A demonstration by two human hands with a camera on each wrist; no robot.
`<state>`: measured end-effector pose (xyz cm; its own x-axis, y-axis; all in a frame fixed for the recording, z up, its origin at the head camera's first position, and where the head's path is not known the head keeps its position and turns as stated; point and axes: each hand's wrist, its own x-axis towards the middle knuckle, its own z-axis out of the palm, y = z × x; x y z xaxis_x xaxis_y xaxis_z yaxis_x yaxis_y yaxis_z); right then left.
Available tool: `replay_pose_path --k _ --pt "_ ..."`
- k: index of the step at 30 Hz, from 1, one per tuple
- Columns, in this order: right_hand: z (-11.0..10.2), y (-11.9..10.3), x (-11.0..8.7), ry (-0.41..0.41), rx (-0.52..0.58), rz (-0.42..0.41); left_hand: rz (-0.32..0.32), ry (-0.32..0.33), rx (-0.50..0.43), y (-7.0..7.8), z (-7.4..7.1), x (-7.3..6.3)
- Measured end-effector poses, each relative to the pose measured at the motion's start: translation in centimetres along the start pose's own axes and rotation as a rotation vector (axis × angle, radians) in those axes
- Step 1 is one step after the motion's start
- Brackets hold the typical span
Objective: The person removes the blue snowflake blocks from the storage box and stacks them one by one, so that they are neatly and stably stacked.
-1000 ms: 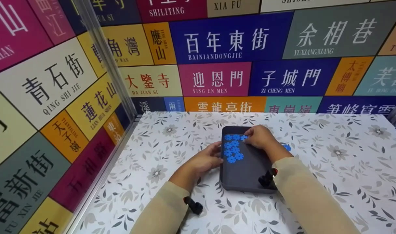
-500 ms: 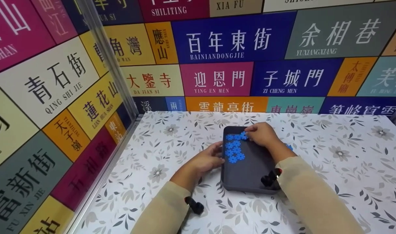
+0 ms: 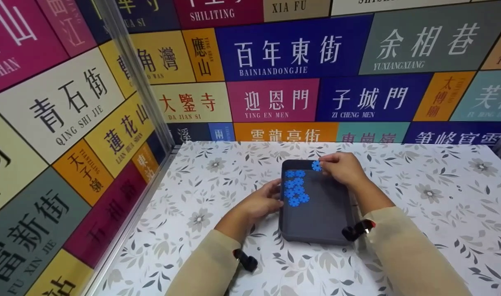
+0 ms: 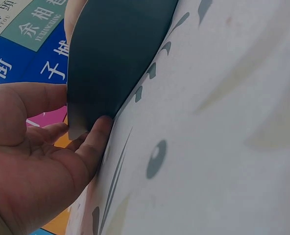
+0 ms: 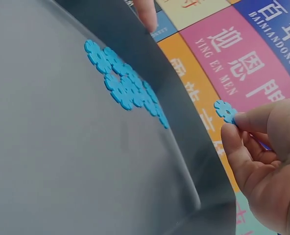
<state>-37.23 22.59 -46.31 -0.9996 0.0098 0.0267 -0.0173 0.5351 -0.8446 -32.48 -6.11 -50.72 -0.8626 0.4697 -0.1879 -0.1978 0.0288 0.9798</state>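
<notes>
My right hand (image 3: 343,169) pinches a blue snowflake building disc (image 5: 225,111) between thumb and fingertips, over the far rim of a dark grey tray (image 3: 316,222). Within the tray, several more blue snowflake discs (image 3: 295,189) lie flat towards the left wall, close together; the right wrist view shows their notched, petal-like edges. My left hand (image 3: 256,204) rests against the tray's left side. In the left wrist view, its relaxed fingers (image 4: 97,139) touch the outer wall low by the tabletop, and its thumb is at the rim.
The tray stands on a table (image 3: 184,255) covered in white leaf-and-flower print. Panels with coloured street-name signs rise behind the table (image 3: 293,49) and along its left side (image 3: 69,107). A dark wrist camera (image 3: 246,260) sits at each sleeve.
My right hand has lifted the disc away from the row at the tray's far end and moved right and back. The left hand stays put. Blue pieces right of the tray are now hidden.
</notes>
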Motion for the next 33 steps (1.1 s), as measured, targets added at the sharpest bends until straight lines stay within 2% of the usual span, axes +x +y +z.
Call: replay_pose_path --k 7,15,26,33 --pt "-1.9 0.5 -1.4 0.018 0.099 0.045 0.004 -0.003 -0.011 0.1 0.0 0.0" --pt "-4.6 1.9 -2.3 0.005 0.140 0.128 0.003 -0.003 -0.004 0.2 0.0 -0.1" --pt "-7.6 5.2 -3.5 -0.018 0.200 0.154 -0.001 0.014 0.004 0.2 0.2 -0.3" --pt "-8.6 8.0 -3.9 -0.036 0.190 0.230 -0.007 0.030 -0.008 0.1 0.3 -0.2"
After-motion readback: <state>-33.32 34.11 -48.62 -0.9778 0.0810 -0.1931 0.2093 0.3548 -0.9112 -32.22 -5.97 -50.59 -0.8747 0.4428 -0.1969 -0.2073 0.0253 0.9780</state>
